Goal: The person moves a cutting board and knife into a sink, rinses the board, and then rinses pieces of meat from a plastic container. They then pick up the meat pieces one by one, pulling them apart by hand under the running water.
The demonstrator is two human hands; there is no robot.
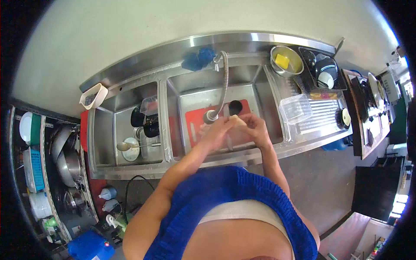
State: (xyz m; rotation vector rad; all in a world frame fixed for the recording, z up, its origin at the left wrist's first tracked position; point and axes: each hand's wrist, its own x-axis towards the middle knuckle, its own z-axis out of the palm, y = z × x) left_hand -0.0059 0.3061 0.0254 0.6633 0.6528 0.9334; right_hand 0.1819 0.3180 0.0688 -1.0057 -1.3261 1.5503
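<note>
Both of my hands meet above the right-hand sink basin [255, 93]. My left hand [218, 133] and my right hand [258, 131] are closed, with fingertips together around a small pale thing [236, 121] too unclear to name. Beneath them a red cutting board [195, 119] lies in the basin. A black cup [235, 107] rests on the board, just beyond my fingers. Close to my left hand hangs the spray head [211, 116] of a flexible metal faucet hose [225, 80]. My hands and forearms hide part of the board.
The left basin [123, 106] holds black dishes [151, 126], a ladle [125, 146] and a white lid [131, 154]. A clear plastic container [295, 109] sits on the drainboard. Behind it are a metal bowl [298, 65] with a yellow sponge [282, 61] and a black dish tray [312, 90].
</note>
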